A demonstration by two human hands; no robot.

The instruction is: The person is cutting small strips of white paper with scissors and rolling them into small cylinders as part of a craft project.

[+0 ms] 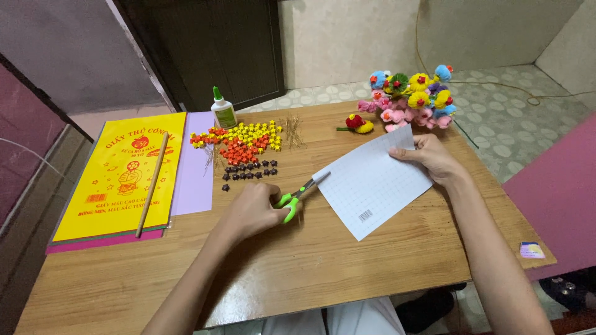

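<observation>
The sheet (372, 186) of white gridded paper lies just right of the frame's centre, tilted, its lower part resting on the worktop (298, 260) and its upper right corner lifted. The right hand (431, 158) has its grip clamped on that corner, thumb on top and fingers behind. At the sheet's left edge are the scissors (301, 192), with green handles and blades pointing up and right; the tips touch or just enter the paper's edge, though I cannot tell whether they have cut in. The left hand (257, 211), at centre frame, has its grip closed round the green handles, fingers through the loops.

Above the left hand, small folded paper stars (245, 146) lie in a loose heap: yellow ones at the top, orange in the middle, dark ones nearest the hand. A few thin wires (292, 131) lie just right of the heap. A white glue bottle (223, 111) with a green cap stands upright at the worktop's far edge, left of centre.

At the left of the frame lies a yellow paper pack (118, 180) on top of other coloured sheets, with a lilac sheet (195, 167) showing along its right side. A thin wooden stick (152, 186) lies lengthways on the pack.

In the upper right, at the far edge of the worktop, is a bunch of pompom flowers (413, 99) in pink, yellow and blue; a single red and yellow flower (357, 124) lies just left of it. A small card (532, 250) sits on the worktop's right edge.
</observation>
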